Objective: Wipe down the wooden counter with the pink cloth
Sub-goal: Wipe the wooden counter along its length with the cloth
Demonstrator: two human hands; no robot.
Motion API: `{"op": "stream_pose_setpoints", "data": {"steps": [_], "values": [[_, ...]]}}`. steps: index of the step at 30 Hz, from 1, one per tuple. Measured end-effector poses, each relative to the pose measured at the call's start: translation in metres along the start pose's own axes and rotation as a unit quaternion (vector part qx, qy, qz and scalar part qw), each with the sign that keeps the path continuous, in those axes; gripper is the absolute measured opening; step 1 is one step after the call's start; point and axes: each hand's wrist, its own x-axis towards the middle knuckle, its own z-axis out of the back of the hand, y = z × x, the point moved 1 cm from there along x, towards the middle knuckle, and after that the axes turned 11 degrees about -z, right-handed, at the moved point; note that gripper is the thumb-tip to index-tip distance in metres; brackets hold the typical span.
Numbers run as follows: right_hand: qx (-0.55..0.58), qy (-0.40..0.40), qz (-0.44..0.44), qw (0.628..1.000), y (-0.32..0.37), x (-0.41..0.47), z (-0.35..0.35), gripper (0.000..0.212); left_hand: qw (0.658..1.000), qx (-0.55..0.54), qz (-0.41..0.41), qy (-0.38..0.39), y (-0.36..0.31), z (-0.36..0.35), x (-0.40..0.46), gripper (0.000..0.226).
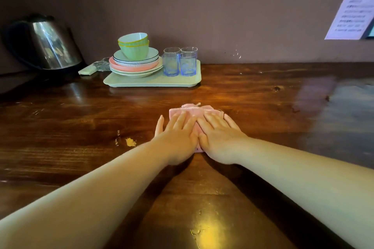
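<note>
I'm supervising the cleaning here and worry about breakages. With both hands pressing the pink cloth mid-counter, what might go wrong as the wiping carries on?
1. A long forward stroke of the pink cloth could nudge the tray, tipping the glasses or the stacked bowls.
2. Wiping leftward along the wooden counter, the left hand may hit the kettle.
3. With the right hand also flat on top, the yellowish spot beside the cloth might be skipped.

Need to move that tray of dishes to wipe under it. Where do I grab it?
Take the tray by its bare front rim, coming from the near side: plates and glasses fill the back, and the wall blocks that side. Lift level.
</note>
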Motion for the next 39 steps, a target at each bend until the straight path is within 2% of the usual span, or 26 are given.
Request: {"op": "stream_pose_setpoints", "data": {"steps": [2, 5, 7, 9, 12, 18, 25, 28, 31, 37, 39], "values": [[-0.002, 0.018, -0.018, 1.0, -0.004, 0.0, 0.004, 0.061, 1.0, -0.013, 0.02, -0.016, -0.004, 0.003, 0.0, 0.063], [0.008, 0.041, -0.052, 0.998, 0.004, 0.009, 0.016, 0.058, 0.997, -0.038, 0.064, 0.033, -0.01, 0.019, 0.01, 0.061], [0.0, 0.035, -0.049, 0.998, 0.007, 0.009, 0.019, 0.064, 0.996, -0.038, 0.07, 0.041, -0.012, 0.024, 0.013, 0.063], [-0.006, 0.028, -0.034, 0.999, 0.003, -0.006, 0.013, 0.067, 0.998, -0.032, 0.042, 0.032, -0.017, 0.019, 0.003, 0.065], [0.001, 0.016, -0.007, 1.0, -0.007, -0.029, 0.0, 0.062, 1.0, 0.0, -0.022, 0.009, -0.024, 0.004, -0.015, 0.066], [-0.008, 0.052, -0.05, 0.997, 0.0, -0.011, 0.02, 0.069, 0.998, 0.011, 0.025, 0.056, -0.03, 0.029, 0.001, 0.064], [0.012, 0.023, 0.005, 1.0, -0.02, -0.053, -0.005, 0.061, 0.999, 0.005, -0.035, -0.007, -0.046, 0.007, -0.034, 0.06], [0.0, 0.049, -0.02, 0.999, -0.016, -0.039, 0.005, 0.06, 1.0, -0.007, -0.003, 0.02, -0.047, 0.018, -0.021, 0.06], [0.001, 0.042, -0.04, 0.998, -0.011, -0.031, 0.014, 0.059, 0.999, -0.01, 0.017, 0.042, -0.048, 0.027, -0.011, 0.062], [-0.005, 0.019, -0.001, 1.0, -0.023, -0.071, -0.005, 0.06, 0.999, 0.007, -0.045, 0.008, -0.06, 0.007, -0.04, 0.062], [-0.009, 0.029, -0.017, 0.999, -0.023, -0.067, -0.001, 0.061, 0.999, 0.0, -0.034, 0.014, -0.059, 0.01, -0.036, 0.064]]}}
